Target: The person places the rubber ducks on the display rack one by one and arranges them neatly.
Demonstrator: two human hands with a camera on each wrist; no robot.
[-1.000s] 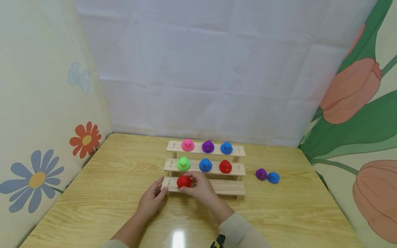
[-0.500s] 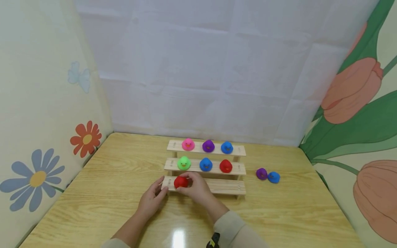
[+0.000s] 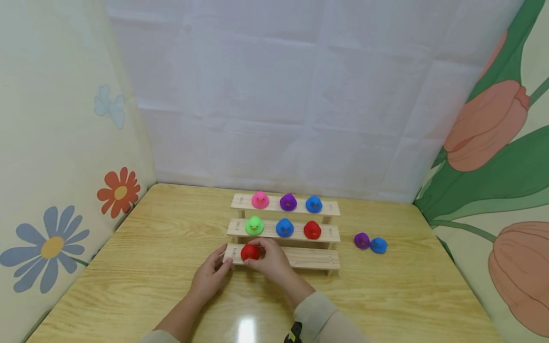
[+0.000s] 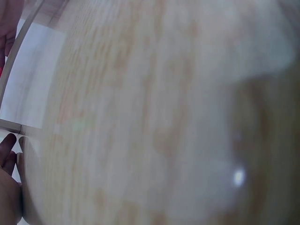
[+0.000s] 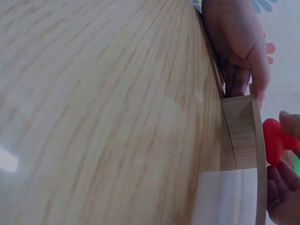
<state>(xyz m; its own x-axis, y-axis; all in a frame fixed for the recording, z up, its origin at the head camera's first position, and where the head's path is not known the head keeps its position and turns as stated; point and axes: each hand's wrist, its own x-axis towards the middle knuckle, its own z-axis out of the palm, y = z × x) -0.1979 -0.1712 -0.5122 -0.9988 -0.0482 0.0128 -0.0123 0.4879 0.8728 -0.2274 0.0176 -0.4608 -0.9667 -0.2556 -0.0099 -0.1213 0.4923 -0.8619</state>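
Note:
On the lowest step of a three-tier wooden display stand (image 3: 313,258), a red rubber duck (image 3: 249,253) sits near the left end. My right hand (image 3: 274,262) pinches this duck between thumb and fingers; the right wrist view shows the red duck (image 5: 273,140) against the board. At the stand's left end, my left hand (image 3: 208,276) grips the lowest board, thumb at its front corner. In the right wrist view that left hand (image 5: 236,42) has its thumb on the board's end and fingers beside the leg. The left wrist view shows mostly blurred tabletop.
A green duck (image 3: 255,226), a blue duck (image 3: 285,227) and a red duck (image 3: 312,230) stand on the middle step. Pink (image 3: 260,200), purple (image 3: 288,202) and blue ducks (image 3: 314,204) line the top. Right of the stand, a purple duck (image 3: 362,240) and blue duck (image 3: 379,245) lie on the table.
My right hand has shifted the red duck slightly left along the lowest step, then held still over the last half second. The left hand stays at the stand's end.

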